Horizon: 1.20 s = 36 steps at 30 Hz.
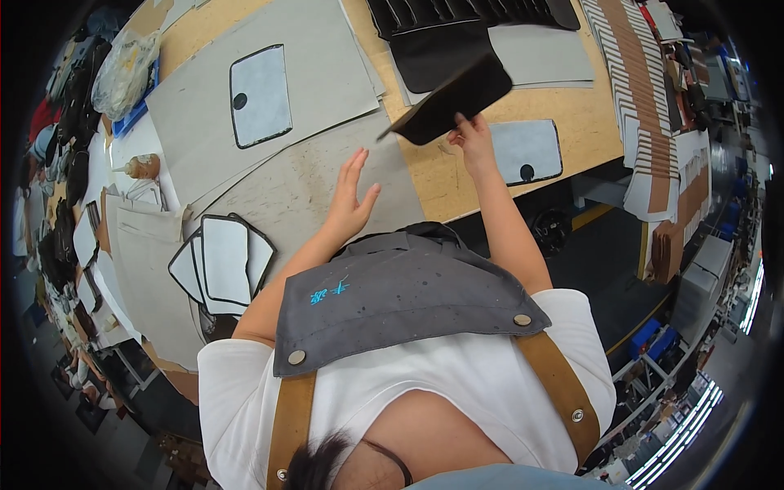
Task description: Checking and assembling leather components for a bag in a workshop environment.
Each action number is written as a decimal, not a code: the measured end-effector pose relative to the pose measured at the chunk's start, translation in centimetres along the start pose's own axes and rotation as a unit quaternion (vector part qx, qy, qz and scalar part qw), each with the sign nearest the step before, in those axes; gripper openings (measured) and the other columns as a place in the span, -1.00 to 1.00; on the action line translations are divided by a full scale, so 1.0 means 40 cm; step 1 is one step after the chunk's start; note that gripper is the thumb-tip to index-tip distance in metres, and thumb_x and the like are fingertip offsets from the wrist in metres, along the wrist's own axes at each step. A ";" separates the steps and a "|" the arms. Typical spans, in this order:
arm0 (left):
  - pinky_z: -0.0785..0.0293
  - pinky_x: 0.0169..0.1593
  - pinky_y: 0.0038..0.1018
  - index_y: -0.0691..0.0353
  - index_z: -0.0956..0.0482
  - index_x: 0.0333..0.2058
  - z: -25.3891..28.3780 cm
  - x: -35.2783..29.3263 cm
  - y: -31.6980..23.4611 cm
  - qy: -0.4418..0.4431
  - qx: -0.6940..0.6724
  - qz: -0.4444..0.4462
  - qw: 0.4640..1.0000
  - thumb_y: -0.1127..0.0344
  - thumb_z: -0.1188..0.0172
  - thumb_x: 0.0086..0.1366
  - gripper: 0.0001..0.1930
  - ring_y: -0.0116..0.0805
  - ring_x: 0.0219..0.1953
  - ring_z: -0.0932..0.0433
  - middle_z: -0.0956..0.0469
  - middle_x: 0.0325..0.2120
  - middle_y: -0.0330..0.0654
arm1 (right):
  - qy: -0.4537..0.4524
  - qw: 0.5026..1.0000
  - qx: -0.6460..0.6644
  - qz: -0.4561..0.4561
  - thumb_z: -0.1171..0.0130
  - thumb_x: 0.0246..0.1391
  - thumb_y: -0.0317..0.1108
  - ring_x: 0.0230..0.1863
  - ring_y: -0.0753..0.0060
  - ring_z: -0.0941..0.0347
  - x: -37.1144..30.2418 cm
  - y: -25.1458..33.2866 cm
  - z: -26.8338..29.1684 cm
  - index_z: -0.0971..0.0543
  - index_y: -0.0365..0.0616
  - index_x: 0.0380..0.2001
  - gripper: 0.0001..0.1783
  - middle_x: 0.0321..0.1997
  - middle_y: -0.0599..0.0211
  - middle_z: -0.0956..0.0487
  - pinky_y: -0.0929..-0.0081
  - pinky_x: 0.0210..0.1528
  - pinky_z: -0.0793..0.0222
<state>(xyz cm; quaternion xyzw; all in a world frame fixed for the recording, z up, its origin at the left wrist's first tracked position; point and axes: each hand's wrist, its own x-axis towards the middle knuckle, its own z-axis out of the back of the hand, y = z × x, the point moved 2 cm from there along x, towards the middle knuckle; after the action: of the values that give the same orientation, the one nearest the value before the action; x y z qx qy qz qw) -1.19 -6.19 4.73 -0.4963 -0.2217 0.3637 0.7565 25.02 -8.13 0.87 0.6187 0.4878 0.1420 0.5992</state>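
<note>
My right hand (475, 145) pinches the lower edge of a black flat panel (453, 102) with rounded corners and holds it tilted above the table. The panel looks slightly blurred. My left hand (353, 202) is empty, its fingers stretched out, over the grey sheet to the left of the panel. Beside my right wrist lies a pale panel (527, 147) with a dark border and a black round spot. A similar pale panel (263, 94) rests on the grey board (327, 49) farther left.
Several dark-edged pale panels (224, 257) are stacked at the near left. At the back lies a black piece with a row of folds (474, 16). Cardboard strips (633, 82) line the right side. A bottle (143, 167) and a clear plastic bag (126, 73) stand at the left.
</note>
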 end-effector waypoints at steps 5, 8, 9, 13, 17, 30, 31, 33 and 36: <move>-0.15 0.18 -0.29 0.21 -0.18 0.14 0.022 0.015 0.026 -0.022 0.011 0.038 0.999 0.39 -0.06 0.20 -0.48 0.00 0.17 -0.17 -0.15 0.13 0.05 | -0.089 0.984 0.151 -0.025 -0.13 0.09 -0.33 -0.60 0.52 -0.42 0.143 0.009 0.045 -0.37 -0.05 -0.19 -0.77 -0.45 0.41 -0.44 0.62 -0.58 -0.33; -0.17 0.15 -0.32 0.18 -0.23 0.12 0.027 -0.005 0.069 -0.028 0.044 0.014 0.999 0.41 -0.05 0.20 -0.53 -0.17 0.08 -0.26 -0.18 0.12 -0.04 | -0.113 0.984 0.113 -0.082 -0.14 0.07 -0.38 -0.53 0.47 -0.42 0.206 -0.008 0.065 -0.28 0.01 -0.29 -0.77 -0.44 0.41 -0.39 0.61 -0.53 -0.33; -0.17 0.15 -0.33 0.19 -0.26 0.09 0.033 -0.011 0.076 -0.033 0.043 0.031 0.998 0.41 -0.05 0.20 -0.55 -0.15 0.08 -0.26 -0.20 0.11 -0.03 | -0.142 0.980 0.090 -0.108 -0.13 0.07 -0.39 -0.52 0.45 -0.42 0.214 -0.011 0.065 -0.28 -0.02 -0.26 -0.76 -0.44 0.37 -0.39 0.58 -0.54 -0.35; -0.22 0.12 -0.30 0.22 -0.33 0.00 0.092 -0.009 0.119 -0.071 0.084 0.049 0.993 0.42 -0.07 0.17 -0.61 0.00 0.10 -0.25 -0.24 0.05 0.04 | -0.171 0.973 0.020 -0.151 -0.09 0.09 -0.40 -0.52 0.38 -0.44 0.229 -0.003 0.066 -0.26 -0.13 -0.20 -0.73 -0.41 0.28 -0.40 0.51 -0.58 -0.40; -0.18 0.15 -0.30 0.23 -0.36 -0.02 0.190 0.037 0.202 -0.133 0.140 0.061 0.979 0.45 -0.08 0.14 -0.62 0.00 0.09 -0.26 -0.28 0.01 0.04 | -0.179 0.972 -0.006 -0.153 -0.07 0.10 -0.39 -0.52 0.36 -0.45 0.217 0.005 0.065 -0.26 -0.18 -0.18 -0.73 -0.41 0.25 -0.41 0.51 -0.58 -0.42; -0.22 0.09 -0.12 0.21 -0.23 0.09 0.435 0.162 0.384 -0.251 0.311 0.415 0.817 0.15 -0.21 0.03 -0.35 0.08 0.13 -0.16 -0.17 0.10 0.05 | -0.046 0.921 -0.314 -0.224 0.19 0.19 0.13 -0.76 0.51 -0.30 0.169 0.060 0.080 -0.44 -0.19 -0.50 -0.44 -0.67 0.29 -0.47 0.58 -0.69 -0.21; -0.24 0.08 -0.13 0.22 -0.22 0.10 0.430 0.163 0.378 -0.249 0.304 0.428 0.814 0.14 -0.22 0.02 -0.33 0.09 0.12 -0.18 -0.16 0.11 0.05 | -0.036 0.912 -0.346 -0.216 0.19 0.19 0.13 -0.77 0.53 -0.29 0.156 0.066 0.083 -0.44 -0.18 -0.50 -0.44 -0.67 0.29 -0.47 0.58 -0.69 -0.19; -0.25 0.08 -0.15 0.24 -0.21 0.10 0.432 0.162 0.383 -0.251 0.293 0.443 0.810 0.14 -0.23 0.01 -0.31 0.11 0.11 -0.20 -0.15 0.12 0.04 | -0.019 0.912 -0.363 -0.191 0.17 0.19 0.10 -0.76 0.54 -0.29 0.122 0.073 0.089 -0.44 -0.19 -0.49 -0.47 -0.67 0.31 -0.47 0.59 -0.69 -0.19; -0.31 0.04 -0.18 0.26 -0.20 0.10 0.448 0.162 0.429 -0.264 0.236 0.459 0.815 0.14 -0.23 0.01 -0.31 0.06 0.06 -0.29 -0.25 0.05 0.03 | 0.024 0.908 -0.391 -0.150 0.14 0.19 0.02 -0.76 0.58 -0.29 0.059 0.067 0.083 -0.45 -0.19 -0.48 -0.53 -0.67 0.33 -0.47 0.60 -0.67 -0.19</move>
<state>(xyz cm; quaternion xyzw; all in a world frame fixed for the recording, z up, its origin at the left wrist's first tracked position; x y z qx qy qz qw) -15.22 13.56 -3.77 -0.2318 -0.0669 0.8270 0.5077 29.84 -7.80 1.47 0.2505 0.4946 0.2447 0.7954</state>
